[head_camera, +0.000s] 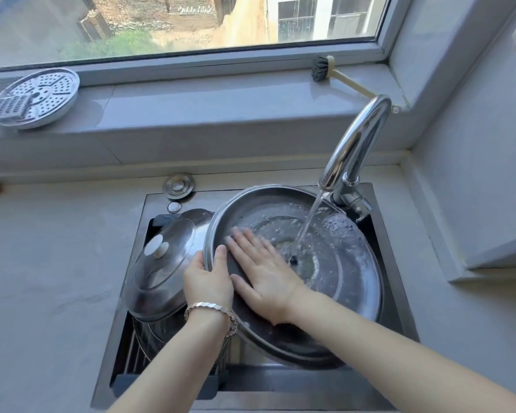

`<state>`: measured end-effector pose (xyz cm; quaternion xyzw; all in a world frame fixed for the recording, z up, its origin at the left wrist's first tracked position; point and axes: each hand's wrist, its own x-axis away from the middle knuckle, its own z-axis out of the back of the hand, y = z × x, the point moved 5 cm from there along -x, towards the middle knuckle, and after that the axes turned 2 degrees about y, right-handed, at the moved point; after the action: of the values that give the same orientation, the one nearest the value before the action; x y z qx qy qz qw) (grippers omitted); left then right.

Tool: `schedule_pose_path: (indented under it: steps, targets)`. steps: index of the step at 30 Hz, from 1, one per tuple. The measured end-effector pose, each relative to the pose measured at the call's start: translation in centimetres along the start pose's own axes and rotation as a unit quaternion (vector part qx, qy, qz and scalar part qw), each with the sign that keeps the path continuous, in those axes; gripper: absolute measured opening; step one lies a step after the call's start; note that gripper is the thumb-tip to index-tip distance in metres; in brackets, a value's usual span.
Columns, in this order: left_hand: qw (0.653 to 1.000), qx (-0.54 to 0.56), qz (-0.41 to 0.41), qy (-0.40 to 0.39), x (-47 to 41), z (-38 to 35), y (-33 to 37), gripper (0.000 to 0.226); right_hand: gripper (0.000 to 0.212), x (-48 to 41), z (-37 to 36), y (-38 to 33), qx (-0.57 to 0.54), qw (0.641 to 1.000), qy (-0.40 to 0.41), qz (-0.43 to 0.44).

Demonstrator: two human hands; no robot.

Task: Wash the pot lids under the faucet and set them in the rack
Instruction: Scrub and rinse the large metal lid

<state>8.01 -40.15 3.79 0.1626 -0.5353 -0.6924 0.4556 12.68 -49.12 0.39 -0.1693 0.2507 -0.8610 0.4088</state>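
Held a large steel pot lid (340, 263) inside-up and tilted over the sink (280, 391), under the running faucet (355, 144). Gripped its rim at the lid's 9 o'clock with the left hand (209, 281), thumb (221, 257) hooked over the edge and the other fingers hidden behind the metal. Wore a silver bracelet (212, 308) on that wrist. Pressed the right hand (262, 278) flat on the lid's inner face, just beside the left, with the fingers (245, 242) straight, slightly spread and pointing toward 11 o'clock, the tips blurred. Caught the thin stream of water (307, 225) near the lid's centre, with suds and droplets spread toward its 12 and 2 o'clock. Showed a second lid (161, 263), domed and topped with a white knob, at 9 o'clock of the first and touching it, tilted above the wire rack (137, 347) in the sink's 9 o'clock half. Showed a round metal cap (178, 186) on the grey surface (42, 278) at the sink's 11 o'clock. Showed, on the windowsill (221, 102) at 12 o'clock, a perforated steamer plate (36, 98) with a small grater lying on it toward 10 o'clock, and a dark-bristled brush (322, 68) with a pale handle toward 1 o'clock.
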Motion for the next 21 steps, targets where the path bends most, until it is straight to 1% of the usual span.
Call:
schedule_pose_path:
  steps: [2, 3, 5, 7, 8, 12, 16, 19, 21]
  targets:
    - [1.0, -0.001, -0.003, -0.006, 0.2, -0.1, 0.1, 0.025, 0.081, -1.2, 0.6, 0.0, -0.005, 1.0, 0.026, 0.017]
    - [1.0, 0.001, -0.005, -0.004, 0.2, 0.1, 0.2, 0.026, 0.078, -2.0, 1.1, 0.8, -0.003, 0.999, 0.045, 0.004]
    - [1.0, 0.003, -0.001, -0.002, 0.3, 0.5, 0.5, 0.032, 0.069, -3.1, 1.8, 3.6, -0.003, 0.995, 0.072, -0.067]
    - [1.0, -0.015, -0.004, 0.006, 0.5, 1.0, 0.7, 0.04, 0.063, -3.3, 2.2, 7.0, 0.004, 0.983, 0.087, -0.162]
    - [1.0, -0.022, -0.009, 0.014, 0.5, 1.3, 0.9, 0.043, 0.061, -2.8, 2.3, 8.4, 0.014, 0.976, 0.094, -0.196]
    - [0.998, -0.032, -0.014, 0.043, -0.5, 2.4, 1.3, 0.042, 0.064, 2.2, 1.1, 11.3, 0.06, 0.949, 0.115, -0.289]
    - [0.998, -0.031, -0.053, 0.025, 0.0, 1.8, 1.5, 0.04, 0.066, 4.9, -0.8, 10.9, 0.03, 0.921, 0.105, -0.373]
    - [0.997, -0.026, -0.064, 0.017, 0.6, 1.0, 1.1, 0.037, 0.07, 2.9, 0.5, 11.3, 0.008, 0.903, 0.14, -0.405]
    - [0.998, -0.021, -0.063, 0.004, 1.0, 0.3, 1.0, 0.033, 0.072, 0.4, 1.8, 11.0, -0.006, 0.912, 0.171, -0.374]
